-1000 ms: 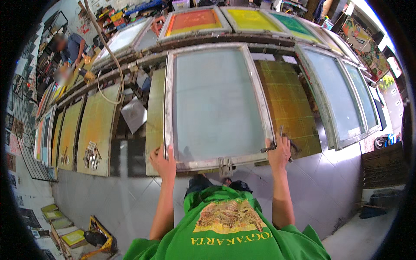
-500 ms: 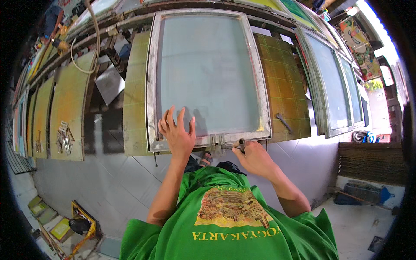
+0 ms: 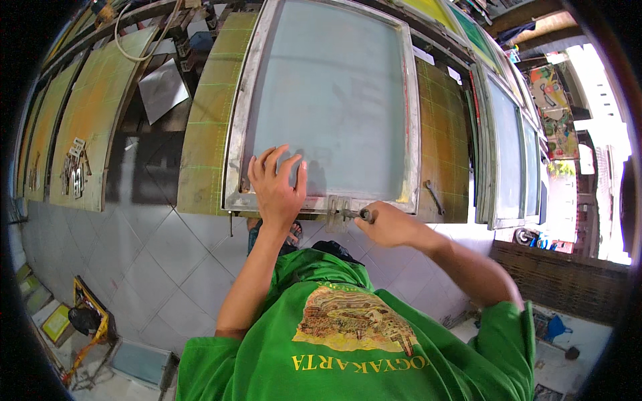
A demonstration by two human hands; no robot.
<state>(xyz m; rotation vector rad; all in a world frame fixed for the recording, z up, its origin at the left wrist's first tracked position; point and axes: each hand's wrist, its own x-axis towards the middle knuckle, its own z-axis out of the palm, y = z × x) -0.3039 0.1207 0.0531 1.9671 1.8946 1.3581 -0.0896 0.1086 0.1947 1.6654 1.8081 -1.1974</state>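
- Standing over a tiled floor (image 3: 167, 257), a person in a green shirt (image 3: 361, 374) brings both hands to the near edge of a large framed screen (image 3: 331, 93). From here in the room, the pale blue-grey panel and its worn whitish frame lie straight ahead of the body, reaching away beyond the fingers.
- Flanking the screen are two yellowish boards ruled with bright lines: the left board (image 3: 210, 113) shows past one side of the frame, the right board (image 3: 441, 134) past the other.
- The right hand (image 3: 390, 225) is at the near rail, right of its middle, with fingers curled around a dark tool; the screen's panel lies beyond the knuckles.
- The left hand (image 3: 278, 192) crosses the near rail toward the panel's near-left corner, fingers spread and loosely bent, gripping nothing. The fingertips are over the panel; whether they touch it, I cannot tell.
- A metal clamp (image 3: 336, 214) sits on the near rail between the two hands, closer to the right one.
- The dark tool (image 3: 365, 215) pokes out from the right fingertips toward the clamp; contact between the two is hard to make out.
- A loose wrench (image 3: 434, 196) lies on the right board, near the frame's corner and apart from either hand.
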